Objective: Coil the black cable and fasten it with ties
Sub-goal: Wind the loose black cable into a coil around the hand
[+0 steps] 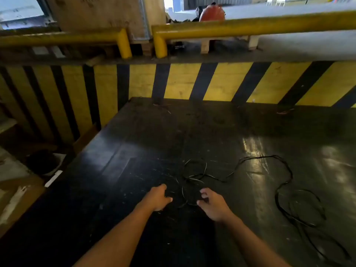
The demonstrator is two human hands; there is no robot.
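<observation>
The thin black cable [256, 160] lies loose on the dark, scuffed, glossy table top [134, 151], and the relation that matters is how it spreads away from the two bare hands. A small tangle of loops sits directly between and just beyond them; from there the line snakes out to the person's right, curves back, and gathers in a second, larger set of loops near the right-hand edge of the view. So the bulk of the slack lies to the right, and its long run goes roughly left to right across the table

The left hand [159, 197] rests beside the near tangle with fingers curled; whether it pinches a strand I cannot tell, since the cable is lost against the dark surface there. The right hand [212, 205] has its fingers half spread and its thumb touching the near loop, not clearly closed on it. Both are about equally near the small tangle, but the right hand is closer to the trailing length, so feeding slack into the coil would likely fall to it. No ties are visible
</observation>
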